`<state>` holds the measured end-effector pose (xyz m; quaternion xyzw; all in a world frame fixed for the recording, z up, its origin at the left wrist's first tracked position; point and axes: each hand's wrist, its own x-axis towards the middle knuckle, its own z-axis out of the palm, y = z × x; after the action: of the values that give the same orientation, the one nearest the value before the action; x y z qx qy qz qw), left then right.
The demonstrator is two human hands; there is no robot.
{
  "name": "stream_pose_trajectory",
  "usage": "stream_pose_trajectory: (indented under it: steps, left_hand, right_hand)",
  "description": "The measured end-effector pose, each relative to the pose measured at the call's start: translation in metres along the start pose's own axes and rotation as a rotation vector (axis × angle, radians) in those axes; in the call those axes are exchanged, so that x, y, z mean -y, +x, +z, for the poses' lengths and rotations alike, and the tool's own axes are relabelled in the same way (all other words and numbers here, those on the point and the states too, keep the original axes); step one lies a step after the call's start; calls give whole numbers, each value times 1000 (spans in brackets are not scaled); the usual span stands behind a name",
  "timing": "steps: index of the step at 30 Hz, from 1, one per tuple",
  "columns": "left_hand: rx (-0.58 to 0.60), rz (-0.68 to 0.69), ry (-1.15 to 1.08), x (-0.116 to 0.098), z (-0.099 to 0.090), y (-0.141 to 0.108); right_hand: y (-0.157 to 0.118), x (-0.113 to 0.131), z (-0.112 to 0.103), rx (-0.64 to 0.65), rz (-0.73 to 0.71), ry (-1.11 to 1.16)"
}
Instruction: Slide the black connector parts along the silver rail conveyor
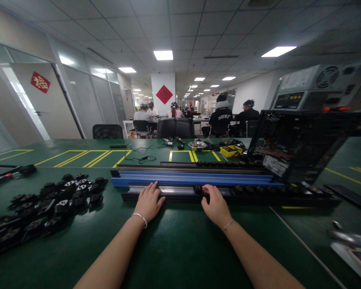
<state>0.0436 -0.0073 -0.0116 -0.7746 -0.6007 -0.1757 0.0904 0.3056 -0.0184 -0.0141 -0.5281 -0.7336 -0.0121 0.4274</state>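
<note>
A long black rail with a shiny metal channel lies crosswise in front of me. My left hand rests on its left part, fingers stretched out and nothing held. Further right, my right hand is curled with thumb and fingertips at a small black socket-like module in the channel; the fingers partly hide it. A row of similar black modules fills the right part of the rail. Directly behind it lies a blue rail.
Many loose black modules are heaped at left on the green table. An open computer case carries power supplies at right. A metal bowl and yellow basket stand behind the rails. Several people sit beyond.
</note>
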Motion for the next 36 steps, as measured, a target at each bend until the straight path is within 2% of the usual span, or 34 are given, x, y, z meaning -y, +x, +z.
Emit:
stream_pose_trajectory:
  steps: [21, 36]
  left_hand:
    - [-5, 1, -6, 1, 1, 0]
    - [-9, 7, 14, -1, 0, -1]
  right_hand:
    - [-1, 5, -3, 108, -94, -40]
    - [-1, 3, -3, 80, -150, -49]
